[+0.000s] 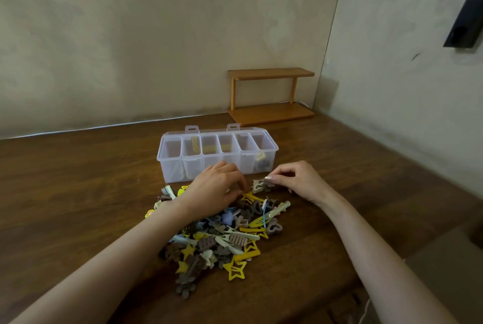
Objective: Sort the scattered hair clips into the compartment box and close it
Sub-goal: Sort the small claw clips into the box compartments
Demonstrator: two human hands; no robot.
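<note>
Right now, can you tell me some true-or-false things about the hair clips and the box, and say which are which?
1. The clear compartment box has its lid open. True.
2. The right hand pinches a beige clip. True.
3. The pile of hair clips lies behind the box. False: it lies in front of the box, nearer the person.
4. The box has three compartments. False: it has six in a row.
5. The left hand reaches into the box. False: it is down on the pile.
</note>
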